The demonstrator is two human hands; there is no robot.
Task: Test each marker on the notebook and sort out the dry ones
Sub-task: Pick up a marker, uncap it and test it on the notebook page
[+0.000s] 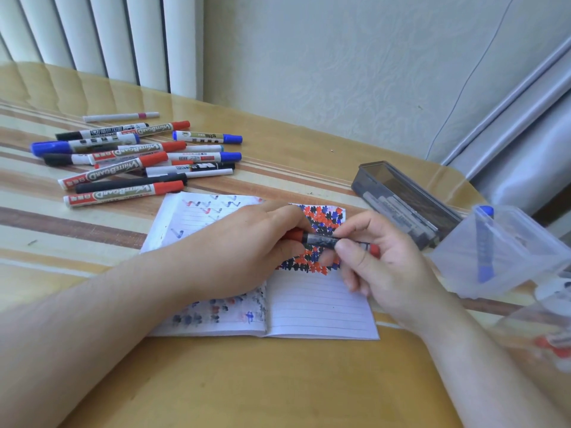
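Now both my left hand (256,242) and right hand (380,261) grip one red marker (324,240) over the notebook (315,307). Beyond the notebook's far-left corner lie roughly fifteen markers (136,159); to its right sit a grey case (401,199) and a clear box (506,251) with one blue marker (484,242).

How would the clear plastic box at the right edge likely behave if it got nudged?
The clear plastic box looks thin-walled and holds just one blue marker that shows clearly, so it is probably light and would slide easily on the glossy table. The marker leans upright inside, so a nudge would likely make it rattle or topple. The box sits close to the table's edge, so a push might send it off.
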